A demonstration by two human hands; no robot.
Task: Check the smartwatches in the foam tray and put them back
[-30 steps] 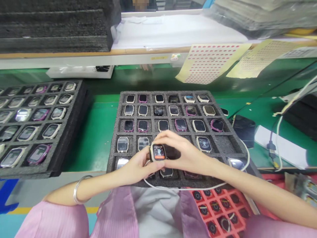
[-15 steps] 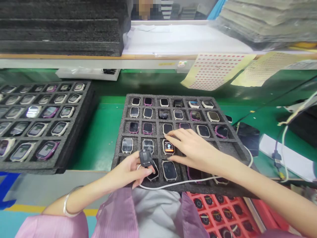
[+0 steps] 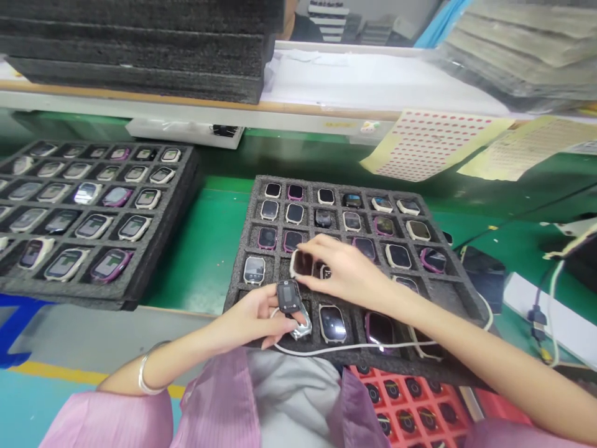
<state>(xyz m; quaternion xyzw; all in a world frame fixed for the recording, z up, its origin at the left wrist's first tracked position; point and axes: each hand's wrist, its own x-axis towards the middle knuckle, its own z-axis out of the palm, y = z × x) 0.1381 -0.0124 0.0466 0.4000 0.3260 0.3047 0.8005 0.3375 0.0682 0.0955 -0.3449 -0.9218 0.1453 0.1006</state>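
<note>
My left hand [image 3: 259, 314] is closed around a small black device with a little screen [image 3: 289, 296], just above the front left of a dark foam tray [image 3: 454, 300]. A white cable [image 3: 336, 350] runs from near that hand along the tray's front edge. Between the thumb and fingers of my right hand [image 3: 345, 269] is a smartwatch without a strap [image 3: 303, 264], light-framed and dark-screened, tilted over the tray. Other strapless watches, light, purple and black, lie in the tray's compartments. A light-framed watch [image 3: 333, 323] lies in the front row. My right hand hides part of the middle rows.
To the left stands a second foam tray [image 3: 156, 249] full of watches. Red trays [image 3: 410, 398] with round black parts sit below the front edge. Black foam sheets [image 3: 140, 62] are stacked on the shelf; sticker sheets [image 3: 433, 146] hang from it. Cables lie at right.
My right hand has lifted a watch from the tray and brought it left, near the black device. My left hand stays around the device. The view has shifted slightly.
</note>
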